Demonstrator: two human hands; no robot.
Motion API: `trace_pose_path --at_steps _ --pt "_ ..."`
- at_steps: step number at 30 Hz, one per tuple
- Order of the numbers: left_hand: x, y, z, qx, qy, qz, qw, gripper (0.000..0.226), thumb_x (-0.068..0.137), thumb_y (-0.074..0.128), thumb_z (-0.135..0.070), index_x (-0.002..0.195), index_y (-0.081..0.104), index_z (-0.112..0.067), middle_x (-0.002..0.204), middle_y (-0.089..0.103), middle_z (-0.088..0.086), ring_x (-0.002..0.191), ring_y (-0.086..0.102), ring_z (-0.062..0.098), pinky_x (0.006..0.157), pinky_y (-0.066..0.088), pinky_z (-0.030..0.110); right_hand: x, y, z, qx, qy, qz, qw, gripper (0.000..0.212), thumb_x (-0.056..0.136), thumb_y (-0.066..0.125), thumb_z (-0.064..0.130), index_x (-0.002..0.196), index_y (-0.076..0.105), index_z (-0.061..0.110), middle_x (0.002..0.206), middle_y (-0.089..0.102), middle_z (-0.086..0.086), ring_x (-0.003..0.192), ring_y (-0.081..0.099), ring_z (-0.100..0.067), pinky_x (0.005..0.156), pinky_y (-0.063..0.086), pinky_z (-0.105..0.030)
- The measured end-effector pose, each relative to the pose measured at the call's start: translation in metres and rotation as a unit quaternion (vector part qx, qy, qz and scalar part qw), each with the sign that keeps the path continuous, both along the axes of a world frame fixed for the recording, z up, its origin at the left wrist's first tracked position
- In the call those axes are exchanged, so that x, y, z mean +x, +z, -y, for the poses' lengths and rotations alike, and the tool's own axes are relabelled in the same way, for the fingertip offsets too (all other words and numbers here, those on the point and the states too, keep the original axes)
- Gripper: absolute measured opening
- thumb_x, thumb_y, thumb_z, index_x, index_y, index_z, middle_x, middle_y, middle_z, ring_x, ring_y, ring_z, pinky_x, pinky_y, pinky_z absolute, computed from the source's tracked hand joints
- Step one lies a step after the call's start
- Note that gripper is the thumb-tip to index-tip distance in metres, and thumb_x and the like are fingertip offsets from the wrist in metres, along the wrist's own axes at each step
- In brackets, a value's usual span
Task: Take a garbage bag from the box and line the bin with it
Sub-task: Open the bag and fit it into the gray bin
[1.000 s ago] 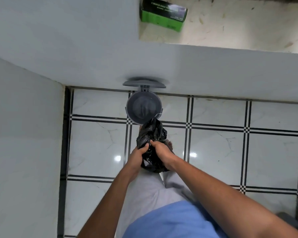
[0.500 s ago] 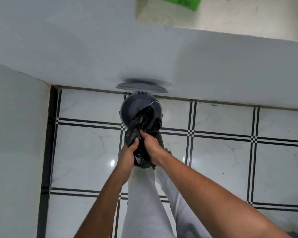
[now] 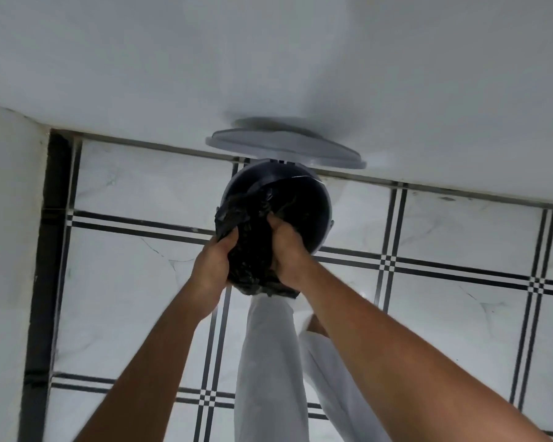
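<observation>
White floor tiles (image 3: 125,282) ruled with black double lines meet a white wall (image 3: 268,59) beyond our hands. Against that wall, just past our fingertips, stands the round grey bin (image 3: 320,199), its lid (image 3: 284,148) tipped up and back against the wall. We hold the crumpled black garbage bag (image 3: 253,244) between both hands at the bin's near rim; its upper part lies over the rim and inside the opening, while its lower part bunches between our palms. Our left hand (image 3: 213,266) grips the bag's left side with curled fingers; our right hand (image 3: 288,253) grips the right side, thumb pressed into the plastic. Below our forearms, white trouser legs (image 3: 268,362) descend to the floor.
</observation>
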State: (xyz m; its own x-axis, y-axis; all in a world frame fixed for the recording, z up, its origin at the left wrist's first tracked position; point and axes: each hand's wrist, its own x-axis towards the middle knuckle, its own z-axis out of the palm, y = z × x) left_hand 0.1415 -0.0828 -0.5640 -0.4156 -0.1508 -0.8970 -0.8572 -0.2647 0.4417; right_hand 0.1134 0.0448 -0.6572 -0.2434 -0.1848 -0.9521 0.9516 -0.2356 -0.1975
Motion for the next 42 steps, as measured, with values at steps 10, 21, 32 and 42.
trace_pose_path --at_steps 10,21,32,42 --pt "-0.057 -0.096 0.023 -0.034 0.009 0.008 0.999 0.032 0.111 0.053 -0.026 0.136 0.072 -0.018 0.120 0.083 0.005 0.113 0.078 0.028 0.108 0.059 0.057 -0.047 -0.104 -0.056 0.095 0.005 -0.008 0.995 0.097 0.081 0.066 0.076 0.162 0.055 0.026 0.153 0.066 -0.008 0.139 0.061 -0.036 0.127 0.042 -0.059" --pt "-0.077 -0.095 0.052 -0.094 -0.043 -0.074 0.992 0.055 0.084 0.060 -0.038 0.134 0.074 -0.021 0.124 0.081 0.006 0.116 0.077 0.030 0.108 0.059 0.058 -0.058 -0.140 -0.005 0.077 0.039 -0.035 0.996 0.086 0.088 0.067 0.075 0.158 0.061 0.026 0.149 0.070 -0.007 0.137 0.064 -0.034 0.127 0.042 -0.058" --pt "-0.078 -0.103 0.037 -0.157 -0.164 -0.110 0.968 0.021 0.104 0.066 -0.020 0.125 0.069 -0.018 0.108 0.074 -0.004 0.099 0.071 0.010 0.077 0.060 0.023 -0.056 -0.086 -0.040 0.213 0.043 -0.141 0.966 0.045 0.116 0.048 0.045 0.156 0.061 0.029 0.132 0.067 0.006 0.135 0.060 -0.025 0.123 0.042 -0.048" --pt "-0.062 -0.090 0.077 -0.307 -0.223 -0.075 0.922 0.028 0.099 0.077 -0.033 0.122 0.063 -0.025 0.107 0.070 -0.008 0.085 0.071 0.013 0.062 0.055 0.028 -0.022 -0.064 -0.038 0.342 0.072 -0.289 0.891 0.030 0.118 0.047 0.039 0.113 0.073 0.024 0.100 0.072 0.014 0.104 0.068 -0.008 0.107 0.052 -0.040"
